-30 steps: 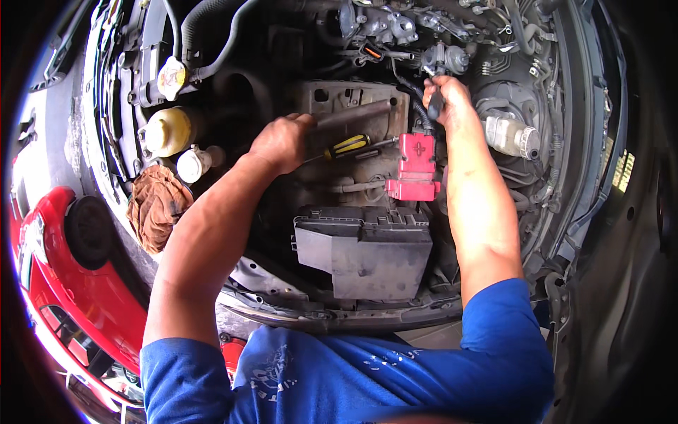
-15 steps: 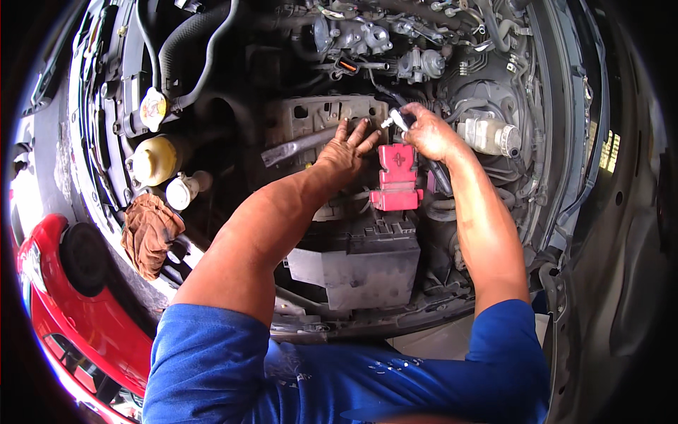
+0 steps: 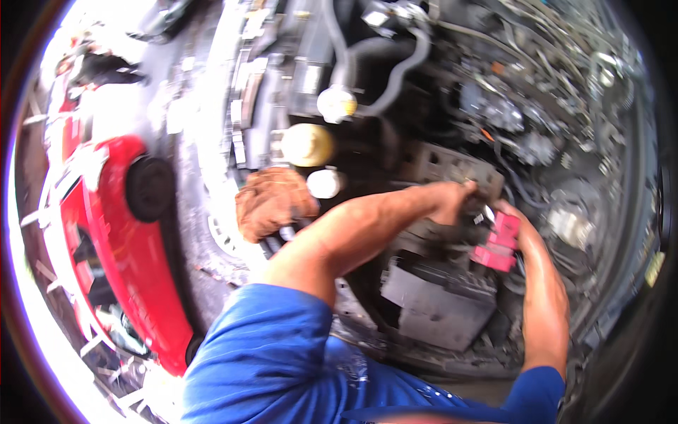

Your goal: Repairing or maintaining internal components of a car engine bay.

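My left hand (image 3: pixel 452 202) is over the bare metal battery tray (image 3: pixel 439 161) in the engine bay, smeared by motion, its fingers bent and partly hidden. Just right of it, my right hand (image 3: pixel 510 210) is closed at a small silver cable clamp (image 3: pixel 488 215), its fingers partly covered by a red plastic terminal cover (image 3: pixel 503 240) marked with a plus. Nearer to me lies a grey-black box-shaped casing (image 3: pixel 445 311).
A brown rag (image 3: pixel 272 203) lies at the left by a yellowed reservoir (image 3: pixel 307 145) and a white cap (image 3: pixel 325 184). Farther off are a radiator cap (image 3: pixel 336 104), a bent hose (image 3: pixel 402 78) and metal engine parts (image 3: pixel 487 106). Outside the bay stands a red car (image 3: pixel 131 261).
The view has swung left, so the engine bay sits farther right and tilted. My left hand's spread fingers have drawn in and bent. My right hand has come lower, behind the red cover.
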`<state>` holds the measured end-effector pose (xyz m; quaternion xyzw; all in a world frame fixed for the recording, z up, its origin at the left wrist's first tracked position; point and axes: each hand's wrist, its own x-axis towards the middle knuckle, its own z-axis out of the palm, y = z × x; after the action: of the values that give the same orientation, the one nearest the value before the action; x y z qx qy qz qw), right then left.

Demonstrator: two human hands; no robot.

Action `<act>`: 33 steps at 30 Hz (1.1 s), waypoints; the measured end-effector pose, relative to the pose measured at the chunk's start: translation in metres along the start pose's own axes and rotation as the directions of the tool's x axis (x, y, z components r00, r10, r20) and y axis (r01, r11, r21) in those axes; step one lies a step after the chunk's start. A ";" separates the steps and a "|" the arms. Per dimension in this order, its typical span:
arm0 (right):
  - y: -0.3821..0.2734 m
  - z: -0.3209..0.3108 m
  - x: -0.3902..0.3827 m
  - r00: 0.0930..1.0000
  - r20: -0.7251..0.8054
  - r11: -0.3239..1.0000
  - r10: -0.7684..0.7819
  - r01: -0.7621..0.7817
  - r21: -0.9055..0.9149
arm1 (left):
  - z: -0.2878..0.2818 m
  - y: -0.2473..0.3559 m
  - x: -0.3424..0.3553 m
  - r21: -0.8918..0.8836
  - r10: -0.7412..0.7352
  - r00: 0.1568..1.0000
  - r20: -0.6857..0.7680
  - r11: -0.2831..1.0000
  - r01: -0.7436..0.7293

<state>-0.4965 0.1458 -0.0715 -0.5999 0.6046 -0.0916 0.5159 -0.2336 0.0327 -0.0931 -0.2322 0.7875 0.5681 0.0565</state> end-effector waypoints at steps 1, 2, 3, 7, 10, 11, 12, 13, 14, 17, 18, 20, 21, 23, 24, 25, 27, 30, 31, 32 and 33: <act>0.008 0.009 0.007 1.000 0.017 0.998 0.024 -0.025 0.066 | -0.004 -0.006 -0.002 -0.108 -0.026 1.000 0.014 0.994 0.027; 0.015 0.010 0.011 0.996 0.031 0.993 0.081 -0.083 0.082 | -0.004 -0.012 -0.003 -0.213 -0.066 0.997 0.035 0.974 0.072; 0.019 0.014 0.017 0.997 0.023 0.997 0.067 -0.068 0.043 | -0.002 -0.017 -0.004 -0.429 -0.046 0.995 0.084 0.900 0.077; 0.015 0.000 0.023 0.905 0.067 0.882 0.421 -0.426 0.204 | 0.021 -0.024 0.009 -0.607 -0.157 0.984 -0.083 0.791 0.075; -0.007 -0.005 0.021 0.981 -0.023 0.713 0.194 -0.125 0.689 | 0.034 -0.011 0.026 -0.307 -0.167 0.940 -0.298 0.949 0.071; -0.013 -0.006 0.023 0.980 -0.116 0.728 0.164 -0.041 0.684 | 0.036 -0.005 0.032 -0.301 -0.183 0.926 -0.331 0.950 0.080; -0.020 -0.006 0.024 0.979 -0.121 0.729 0.163 -0.036 0.683 | 0.036 0.000 0.037 -0.310 -0.154 0.930 -0.335 0.950 0.045; -0.025 -0.007 0.026 0.979 -0.126 0.757 0.162 -0.041 0.652 | 0.036 0.005 0.041 -0.347 -0.169 0.928 -0.333 0.937 0.046; -0.030 -0.007 0.027 0.977 -0.119 0.779 0.179 -0.067 0.623 | 0.034 0.010 0.043 -0.382 -0.166 0.930 -0.326 0.924 0.031; -0.041 -0.011 0.030 0.978 -0.134 0.765 0.161 -0.038 0.643 | 0.026 0.017 0.045 -0.433 -0.222 0.902 -0.369 0.900 0.045; -0.043 -0.013 0.030 0.979 -0.125 0.751 0.162 -0.040 0.659 | 0.023 0.018 0.044 -0.485 -0.265 0.892 -0.367 0.872 0.060; -0.046 -0.016 0.028 0.975 -0.168 0.756 0.142 0.003 0.654 | 0.016 0.020 0.041 -0.531 -0.354 0.831 -0.430 0.843 0.085; -0.047 -0.018 0.027 0.982 -0.150 0.781 0.115 0.004 0.625 | 0.013 0.021 0.040 -0.564 -0.361 0.821 -0.443 0.824 0.059; -0.047 -0.020 0.025 0.988 -0.101 0.782 0.116 -0.028 0.623 | 0.007 0.024 0.037 -0.500 -0.294 0.843 -0.450 0.866 0.035; -0.046 -0.019 0.026 0.990 -0.073 0.762 0.123 -0.047 0.646 | 0.005 0.026 0.036 -0.431 -0.255 0.837 -0.484 0.902 0.026; -0.045 -0.019 0.025 0.990 -0.056 0.716 0.127 -0.052 0.696 | 0.004 0.028 0.035 -0.375 -0.231 0.848 -0.477 0.926 0.041; -0.041 -0.019 0.027 0.980 -0.067 0.763 0.187 -0.102 0.638 | 0.005 0.032 0.034 -0.065 -0.165 0.888 -0.430 0.986 0.152; -0.040 -0.021 0.030 0.995 0.016 0.785 0.099 -0.087 0.614 | 0.009 0.035 0.034 0.089 0.007 0.852 -0.523 0.995 0.046; -0.041 -0.022 0.030 0.996 0.016 0.788 0.083 -0.075 0.611 | 0.009 0.035 0.035 0.045 0.018 0.827 -0.563 0.999 0.008; -0.044 -0.024 0.027 0.997 0.029 0.781 0.071 -0.074 0.620 | 0.008 0.034 0.037 0.002 0.026 0.801 -0.599 1.000 -0.031; -0.046 -0.026 0.026 0.997 0.015 0.806 0.081 -0.074 0.587 | 0.005 0.032 0.038 -0.116 -0.080 0.821 -0.566 0.993 0.017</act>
<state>-0.4800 0.0990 -0.0391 -0.3859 0.5734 -0.2557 0.6759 -0.2822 0.0340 -0.0810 -0.4138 0.7311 0.5122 -0.1789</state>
